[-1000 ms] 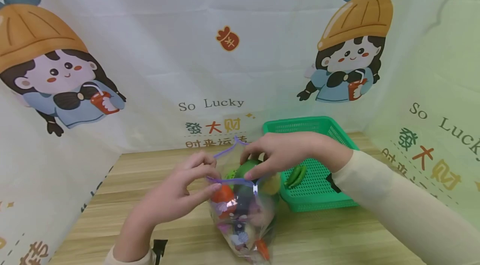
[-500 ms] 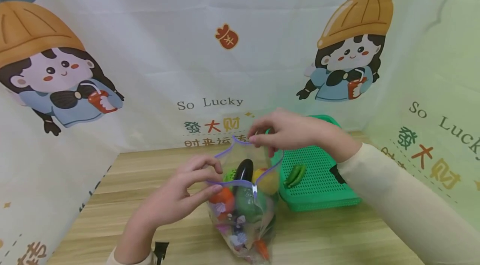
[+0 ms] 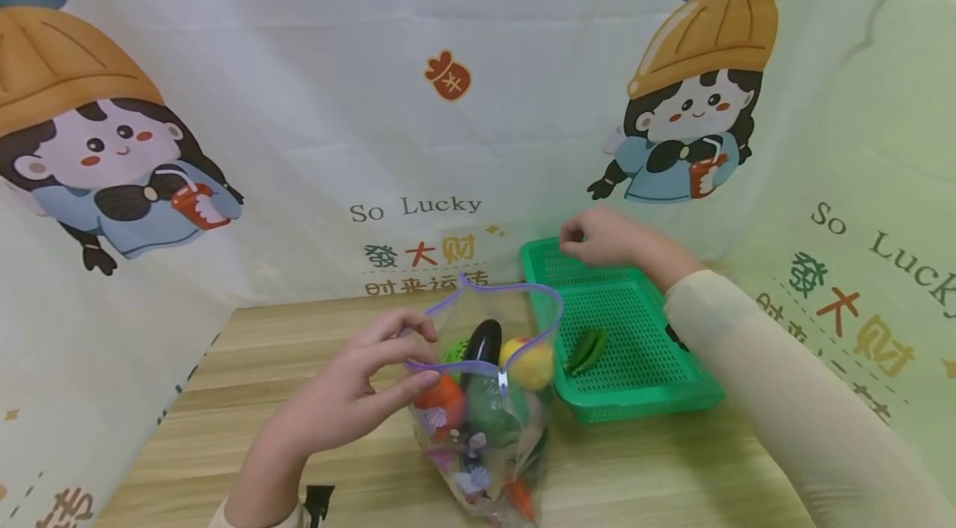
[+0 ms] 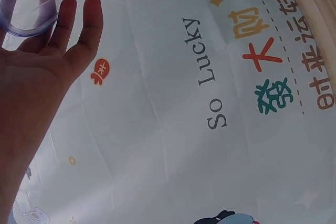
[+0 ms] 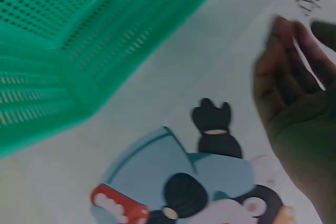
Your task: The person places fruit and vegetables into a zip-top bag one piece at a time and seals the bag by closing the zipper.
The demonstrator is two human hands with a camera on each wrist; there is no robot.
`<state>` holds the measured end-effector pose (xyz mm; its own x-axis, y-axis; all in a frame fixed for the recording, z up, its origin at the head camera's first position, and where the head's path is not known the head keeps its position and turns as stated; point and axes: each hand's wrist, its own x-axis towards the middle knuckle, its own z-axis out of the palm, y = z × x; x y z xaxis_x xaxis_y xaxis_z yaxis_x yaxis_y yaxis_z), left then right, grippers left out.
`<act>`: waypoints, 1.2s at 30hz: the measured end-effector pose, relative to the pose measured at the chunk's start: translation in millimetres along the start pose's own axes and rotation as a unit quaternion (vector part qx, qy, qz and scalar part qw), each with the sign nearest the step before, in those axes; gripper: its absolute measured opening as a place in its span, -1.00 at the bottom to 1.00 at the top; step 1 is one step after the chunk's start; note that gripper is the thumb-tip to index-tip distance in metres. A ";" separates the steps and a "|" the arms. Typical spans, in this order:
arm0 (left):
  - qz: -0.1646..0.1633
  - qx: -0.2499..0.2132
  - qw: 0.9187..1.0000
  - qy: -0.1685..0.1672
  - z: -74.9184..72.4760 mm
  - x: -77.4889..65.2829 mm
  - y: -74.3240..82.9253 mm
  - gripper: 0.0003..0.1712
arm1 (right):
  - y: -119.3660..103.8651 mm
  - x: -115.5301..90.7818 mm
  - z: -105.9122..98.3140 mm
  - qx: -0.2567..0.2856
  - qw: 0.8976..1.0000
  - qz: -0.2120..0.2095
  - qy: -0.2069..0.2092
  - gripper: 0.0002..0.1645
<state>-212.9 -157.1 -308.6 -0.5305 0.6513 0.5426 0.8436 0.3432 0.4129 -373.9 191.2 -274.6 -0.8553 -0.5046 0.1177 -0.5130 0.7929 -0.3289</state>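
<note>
In the head view, a clear zip bag with a purple rim stands on the table, its mouth wide. My left hand pinches the rim at the bag's left side. Inside the bag are a dark eggplant, a yellow fruit, a red-orange round piece and a large green round one. An orange pointed piece lies low in the bag. Over the back of the green basket, my right hand hovers with loosely bent fingers and nothing in them. Green peppers lie in the basket.
The basket stands just right of the bag on the wood-grain table. A printed cloth hangs behind the table and along its sides.
My right hand has lifted out of the bag mouth and moved right, to above the basket. The eggplant and green round piece now show in the bag. My left hand keeps its place.
</note>
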 end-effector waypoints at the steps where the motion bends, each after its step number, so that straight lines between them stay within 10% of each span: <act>1: -0.005 -0.002 1.000 0.000 -0.4 0.5 1.8 -0.89 | 5.8 1.1 5.3 -0.010 1.000 -0.001 -0.029 -0.76; 11: -0.021 -0.009 1.000 0.001 -9.1 7.0 27.1 -0.86 | 26.2 -1.7 61.0 -0.060 0.979 0.018 -0.194 -0.66; 31: -0.023 -0.007 1.000 -0.004 0.8 -1.1 -4.1 -0.92 | 27.9 -6.7 93.3 -0.092 0.961 0.090 -0.243 -0.52; 36: -0.016 -0.002 1.000 0.002 -5.7 6.1 17.4 -0.89 | 32.2 -7.8 93.3 -0.111 0.959 0.090 -0.246 -0.53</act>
<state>-201.9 -150.9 -293.9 -0.5568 0.6379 0.5320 0.8264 0.3612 0.4319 -376.9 188.8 -373.5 -0.8219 -0.4095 -0.3959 -0.4097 0.9079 -0.0884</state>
